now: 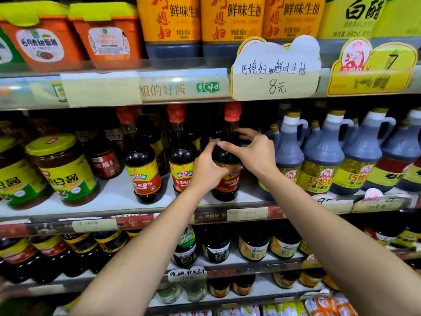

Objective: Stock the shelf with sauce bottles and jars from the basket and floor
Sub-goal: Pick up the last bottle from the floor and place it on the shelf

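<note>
A dark soy sauce bottle with a red cap and a red-and-yellow label stands upright on the middle shelf. My left hand wraps its body from the left. My right hand grips its shoulder from the right. Two matching red-capped bottles, one and another, stand in a row to its left. The basket and the floor are out of view.
Grey-blue handled jugs crowd the shelf just right of the held bottle. Yellow-lidded bean paste jars stand at the left. Large yellow-labelled bottles and orange tubs fill the shelf above. Dark jars line the shelves below.
</note>
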Tool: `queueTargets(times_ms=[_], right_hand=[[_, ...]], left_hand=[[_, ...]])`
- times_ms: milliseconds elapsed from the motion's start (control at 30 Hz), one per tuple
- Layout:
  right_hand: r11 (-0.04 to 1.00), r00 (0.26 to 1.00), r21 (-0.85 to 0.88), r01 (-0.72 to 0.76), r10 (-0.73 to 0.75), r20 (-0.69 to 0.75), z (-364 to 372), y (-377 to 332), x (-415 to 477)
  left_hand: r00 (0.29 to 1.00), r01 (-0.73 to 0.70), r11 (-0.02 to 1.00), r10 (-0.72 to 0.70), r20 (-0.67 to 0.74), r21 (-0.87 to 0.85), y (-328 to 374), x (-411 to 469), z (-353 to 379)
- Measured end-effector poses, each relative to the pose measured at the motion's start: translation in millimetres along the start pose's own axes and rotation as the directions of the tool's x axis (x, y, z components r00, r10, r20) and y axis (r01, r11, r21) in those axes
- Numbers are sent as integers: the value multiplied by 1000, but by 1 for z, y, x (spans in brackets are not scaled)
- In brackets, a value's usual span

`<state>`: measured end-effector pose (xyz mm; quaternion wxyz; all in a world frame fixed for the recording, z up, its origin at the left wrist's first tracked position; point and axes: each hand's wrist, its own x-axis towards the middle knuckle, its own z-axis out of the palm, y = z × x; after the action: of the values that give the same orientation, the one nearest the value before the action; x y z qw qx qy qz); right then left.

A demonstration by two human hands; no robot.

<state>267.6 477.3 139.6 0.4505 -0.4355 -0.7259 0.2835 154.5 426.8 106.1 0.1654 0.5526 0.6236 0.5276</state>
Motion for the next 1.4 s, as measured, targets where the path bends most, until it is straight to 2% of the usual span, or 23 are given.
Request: queueTargets(times_ms=[133, 300, 500, 633, 767, 1100, 1400], right_hand=[[999, 1000, -47, 20, -20, 2, 7, 0, 1], [994, 996, 99, 39, -47, 73, 10, 4, -1], [911, 942, 359, -206, 85, 324, 7, 34, -16], [848, 891, 398, -349, 168, 422, 8, 54, -32], [840, 884, 395, -372, 191, 426, 15, 64, -37], [877, 909, 363, -317, 171, 381, 27, 65, -36], [856, 910, 401, -326, 168, 379, 26, 65, -37]], left_hand=[[994, 54, 998, -50, 92, -40, -5, 3, -3], [988, 84, 995, -75, 137, -56, -8, 0, -2], [988, 106, 993, -100, 114, -45, -19, -23, 3], [984, 158, 978, -144, 102, -139, -34, -48, 9], [983, 162, 974, -145, 116, -159, -40, -54, 13], [964, 237, 969, -225, 139, -70, -44, -39, 13], [962, 217, 976, -213, 171, -10, -39, -39, 13]])
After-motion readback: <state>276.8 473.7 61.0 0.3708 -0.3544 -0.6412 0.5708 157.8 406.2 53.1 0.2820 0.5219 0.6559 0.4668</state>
